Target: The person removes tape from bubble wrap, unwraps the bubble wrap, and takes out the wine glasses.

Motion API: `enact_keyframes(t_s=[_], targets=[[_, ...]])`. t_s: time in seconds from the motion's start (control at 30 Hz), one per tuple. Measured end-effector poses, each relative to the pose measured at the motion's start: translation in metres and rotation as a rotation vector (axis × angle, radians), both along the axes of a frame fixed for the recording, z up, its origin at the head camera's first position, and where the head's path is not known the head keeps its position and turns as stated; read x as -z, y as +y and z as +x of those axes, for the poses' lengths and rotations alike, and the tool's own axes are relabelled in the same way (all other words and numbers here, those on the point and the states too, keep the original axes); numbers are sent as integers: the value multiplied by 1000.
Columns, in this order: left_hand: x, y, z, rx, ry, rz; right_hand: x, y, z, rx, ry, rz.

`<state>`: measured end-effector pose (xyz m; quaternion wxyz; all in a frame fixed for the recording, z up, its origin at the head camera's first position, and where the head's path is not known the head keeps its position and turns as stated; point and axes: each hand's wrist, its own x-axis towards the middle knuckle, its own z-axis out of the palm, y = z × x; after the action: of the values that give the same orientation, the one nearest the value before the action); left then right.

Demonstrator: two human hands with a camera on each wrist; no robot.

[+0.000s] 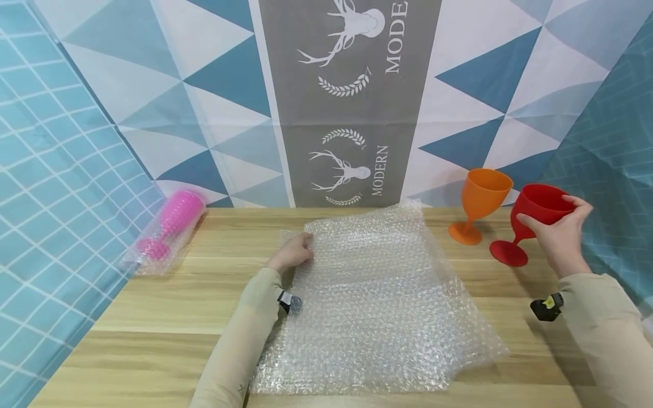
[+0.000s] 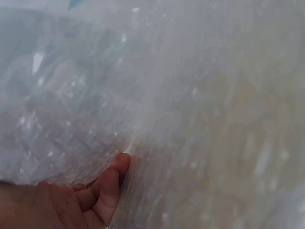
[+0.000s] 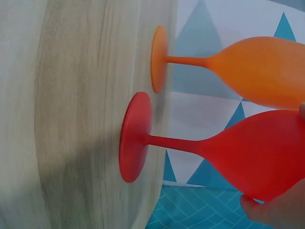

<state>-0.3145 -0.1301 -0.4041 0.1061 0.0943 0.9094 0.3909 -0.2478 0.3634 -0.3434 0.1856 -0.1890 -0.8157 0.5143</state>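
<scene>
My right hand (image 1: pixel 561 232) grips the bowl of a red plastic goblet (image 1: pixel 543 204), thumb on the near side and fingers at the far rim. The goblet is upright; whether its foot (image 3: pixel 136 138) touches the table I cannot tell. Just left of it stands an orange goblet (image 1: pixel 479 195). A large sheet of bubble wrap (image 1: pixel 372 306) lies over the middle of the table. At its left edge my left hand (image 1: pixel 293 253) pinches the wrap; the left wrist view shows the fingertips (image 2: pixel 123 162) against the clear plastic.
A pink goblet (image 1: pixel 178 215) wrapped in bubble wrap lies on its side at the back left of the wooden table (image 1: pixel 168 328). Patterned cloth (image 1: pixel 352 113) hangs behind, with blue tiled-look sheets (image 1: pixel 46 187) on both sides.
</scene>
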Motion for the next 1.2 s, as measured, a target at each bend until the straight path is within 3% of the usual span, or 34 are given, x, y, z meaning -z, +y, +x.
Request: enact_keyframes(t_s=[0.43, 0.97, 1.2], targets=[[-1, 0, 1, -3, -6, -2, 4, -3, -8, 38, 58, 0], [0, 0, 0, -17, -4, -8, 5, -6, -13, 59, 25, -53], [-2, -1, 2, -30, -41, 57, 3, -10, -13, 46, 31, -21]])
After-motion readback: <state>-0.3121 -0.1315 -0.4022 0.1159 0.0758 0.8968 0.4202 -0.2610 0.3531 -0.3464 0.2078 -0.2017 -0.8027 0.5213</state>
